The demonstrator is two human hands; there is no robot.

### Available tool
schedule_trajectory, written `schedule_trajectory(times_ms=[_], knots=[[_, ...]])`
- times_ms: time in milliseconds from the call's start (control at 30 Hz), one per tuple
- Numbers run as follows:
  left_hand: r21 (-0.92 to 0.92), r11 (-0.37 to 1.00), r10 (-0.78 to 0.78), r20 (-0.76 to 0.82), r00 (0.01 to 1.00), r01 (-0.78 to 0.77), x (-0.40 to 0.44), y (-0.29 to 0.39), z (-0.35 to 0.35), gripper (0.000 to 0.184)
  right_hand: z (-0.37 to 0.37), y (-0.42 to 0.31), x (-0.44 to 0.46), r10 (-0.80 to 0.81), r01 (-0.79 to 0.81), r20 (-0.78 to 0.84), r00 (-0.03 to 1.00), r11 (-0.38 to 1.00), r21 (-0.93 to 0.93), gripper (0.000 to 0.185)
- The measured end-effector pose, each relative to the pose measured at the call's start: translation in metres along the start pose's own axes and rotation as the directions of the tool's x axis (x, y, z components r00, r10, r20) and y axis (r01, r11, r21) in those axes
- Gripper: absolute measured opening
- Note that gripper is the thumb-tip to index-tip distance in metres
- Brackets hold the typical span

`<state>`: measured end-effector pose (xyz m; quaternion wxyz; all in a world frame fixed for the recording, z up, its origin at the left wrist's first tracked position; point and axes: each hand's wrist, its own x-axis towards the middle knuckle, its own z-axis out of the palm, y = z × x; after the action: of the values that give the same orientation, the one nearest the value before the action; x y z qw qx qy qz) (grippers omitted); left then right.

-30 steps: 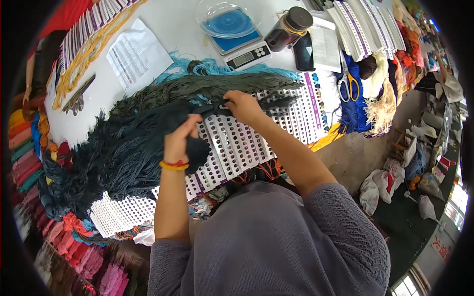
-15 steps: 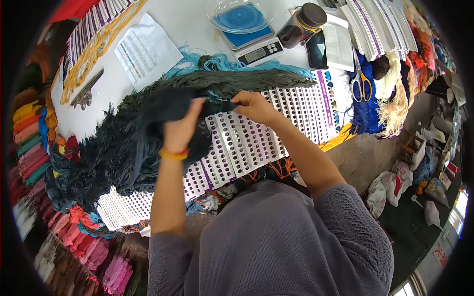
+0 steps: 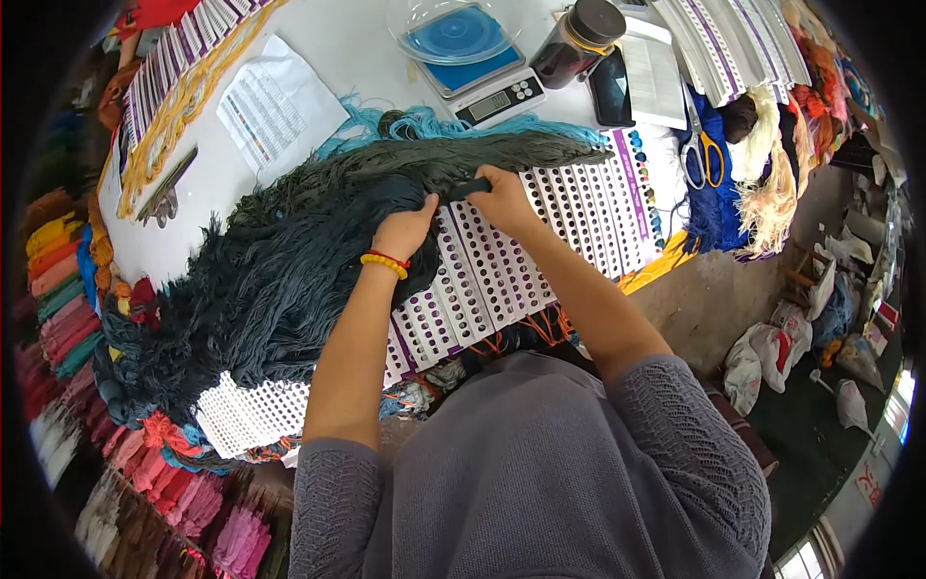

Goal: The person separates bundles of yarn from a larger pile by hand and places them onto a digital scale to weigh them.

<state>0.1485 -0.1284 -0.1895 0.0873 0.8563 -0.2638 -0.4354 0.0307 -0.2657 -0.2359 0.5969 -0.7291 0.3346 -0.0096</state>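
Left hand (image 3: 405, 232): grasped dark yarn (image 3: 289, 275) near the narrow end; curled round the bunch, thumb uppermost; could not make out every fingertip among the strands.

Right hand (image 3: 503, 203): pinched the drawn-out tip of the same bunch between thumb and fingers; stood near the left hand, with a short dark length between.

Dark yarn: lay partly over the cards (image 3: 487, 265); spread wide and loose toward the left end of the table (image 3: 347, 43); tapered toward the right hand.

Green yarn (image 3: 463, 152): lay beyond both hands in a long bundle; bordered light-blue yarn (image 3: 453, 124) on the far side.

Scale (image 3: 497, 101): stood beyond the yarns, bearing a clear dish (image 3: 461, 37); near a jar (image 3: 584, 43) and a phone (image 3: 611, 87).

Scissors (image 3: 701, 138): lay off to the right, apart from both hands.

Yarn, done: judged gathered and narrowed at one end.

Yarn, remaining: judged mid-handling, being gripped at one end and loose at the other; could not judge the amount of work left.
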Motion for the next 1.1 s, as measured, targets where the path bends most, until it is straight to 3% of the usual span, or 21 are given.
schedule_trajectory(times_ms=[67,100,133,200,233,267,300,333,433,467,500,533,567,667,700,767,867,967,1000,1067,1100], knots=[[0.096,0.994,0.063,-0.046,0.997,-0.058,0.013,-0.022,0.02,0.061,0.003,-0.013,-0.01,0.009,-0.013,-0.04,0.999,0.996,-0.09,0.02],[0.193,0.975,0.132,-0.086,0.988,-0.114,0.011,-0.025,0.018,0.064,0.008,-0.008,-0.012,-0.16,0.141,-0.117,0.98,0.977,-0.16,0.017],[0.218,0.976,0.014,-0.09,0.996,0.006,0.011,-0.028,0.014,0.063,0.01,-0.002,-0.012,-0.33,0.283,-0.18,0.927,0.928,-0.243,0.017],[0.293,0.95,-0.109,0.003,0.994,0.103,-0.004,-0.031,-0.019,0.058,0.012,0.005,-0.012,-0.341,0.304,-0.128,0.931,0.921,-0.243,0.019],[0.155,0.985,-0.025,-0.271,0.962,0.07,0.007,-0.069,-0.014,0.046,0.015,0.004,-0.013,-0.379,0.339,-0.081,0.922,0.889,-0.309,0.018],[0.064,0.913,0.365,-0.564,0.74,-0.402,-0.018,-0.064,-0.039,0.03,0.016,0.003,-0.014,-0.415,0.375,-0.031,0.909,0.849,-0.372,0.019],[-0.035,0.851,0.407,-0.587,0.699,-0.525,-0.027,-0.073,-0.066,0.02,0.015,0.004,-0.015,-0.411,0.375,-0.005,0.912,0.837,-0.397,0.02],[-0.307,0.749,0.328,-0.598,0.731,-0.587,-0.031,-0.086,-0.078,0.017,0.015,0.004,-0.015,-0.419,0.383,-0.003,0.908,0.834,-0.398,0.02],[-0.515,0.726,-0.003,-0.665,0.747,-0.455,-0.063,-0.085,-0.1,0.015,0.013,-0.002,-0.016,-0.347,0.325,0.016,0.938,0.859,-0.395,0.021],[-0.591,0.774,-0.238,-0.603,0.762,-0.227,-0.077,-0.079,-0.116,0.017,0.011,-0.005,-0.015,-0.359,0.335,0.014,0.933,0.855,-0.397,0.021],[-0.697,0.622,-0.287,-0.627,0.724,-0.358,-0.072,-0.105,-0.126,0.017,0.01,-0.006,-0.015,-0.318,0.303,0.029,0.948,0.865,-0.4,0.021],[-0.79,0.569,-0.389,-0.503,0.772,-0.228,-0.076,-0.133,-0.147,0.018,0.008,-0.009,-0.015,-0.277,0.272,0.046,0.96,0.875,-0.401,0.021],[-0.893,0.327,-0.383,-0.426,0.82,-0.31,-0.091,-0.134,-0.161,0.015,0.003,-0.022,-0.019,-0.201,0.212,0.068,0.977,0.895,-0.392,0.02],[-0.944,0.063,-0.34,-0.327,0.882,-0.325,-0.162,-0.067,-0.17,0.012,-0.001,-0.029,-0.022,-0.131,0.145,0.071,0.989,0.958,-0.246,0.016],[-0.947,-0.131,0.103,-0.308,0.946,-0.294,-0.171,-0.071,-0.161,0.014,-0.002,-0.035,-0.026,-0.142,0.157,0.076,0.987,0.956,-0.246,0.016],[-0.909,-0.377,0.277,-0.293,0.915,-0.177,-0.208,-0.012,-0.127,0.021,-0.006,-0.062,-0.048,-0.107,0.107,0.064,0.992,0.994,0.002,0.015],[-0.914,-0.373,0.608,-0.37,0.702,-0.159,-0.203,0.014,-0.083,0.023,-0.006,-0.102,-0.089,-0.238,0.175,0.148,0.96,0.922,0.345,0.009],[-0.846,-0.371,0.537,-0.532,0.655,-0.383,-0.2,0.033,-0.066,0.017,0.0,-0.135,-0.131,-0.256,0.087,0.205,0.945,0.799,0.594,0.007],[-0.859,-0.297,0.541,-0.511,0.667,-0.417,-0.199,0.03,-0.065,0.016,0.0,-0.143,-0.14,-0.272,0.066,0.236,0.933,0.773,0.631,0.006],[-0.736,0.203,0.438,-0.521,0.732,-0.646,-0.206,0.025,-0.067,0.017,0.003,-0.151,-0.151,-0.277,0.075,0.224,0.934,0.767,0.637,0.006],[-0.681,0.339,0.39,-0.526,0.756,-0.649,-0.211,0.028,-0.067,0.019,0.003,-0.154,-0.153,-0.297,0.091,0.224,0.928,0.766,0.637,0.007]])
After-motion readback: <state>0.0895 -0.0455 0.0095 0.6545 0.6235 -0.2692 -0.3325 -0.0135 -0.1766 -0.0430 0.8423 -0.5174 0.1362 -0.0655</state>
